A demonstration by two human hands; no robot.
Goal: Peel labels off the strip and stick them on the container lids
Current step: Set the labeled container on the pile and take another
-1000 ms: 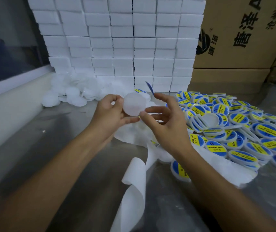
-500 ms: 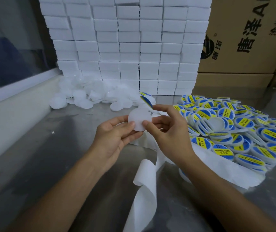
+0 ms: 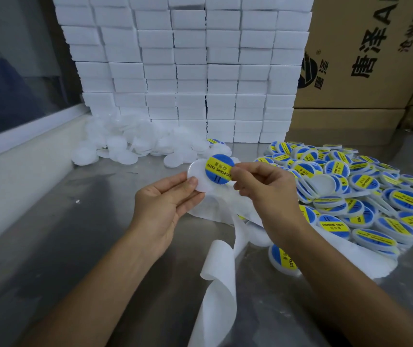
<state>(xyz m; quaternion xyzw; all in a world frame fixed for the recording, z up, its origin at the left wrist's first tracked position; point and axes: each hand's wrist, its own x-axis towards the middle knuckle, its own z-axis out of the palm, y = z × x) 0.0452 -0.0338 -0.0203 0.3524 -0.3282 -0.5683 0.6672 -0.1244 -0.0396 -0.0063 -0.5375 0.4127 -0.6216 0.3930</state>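
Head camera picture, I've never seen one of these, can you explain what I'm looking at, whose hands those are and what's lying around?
No machine here: a camera worn on a person's head looks down at their own two bare hands over a grey metal table. The left hand holds a round white plastic lid. The right hand pinches a round blue-and-yellow label reading "soldering paste", held over that lid. Below curls the white backing strip. A pile of unlabelled white lids lies at the back left, a heap of labelled lids on the right, with stacked white boxes and brown cardboard cartons behind.
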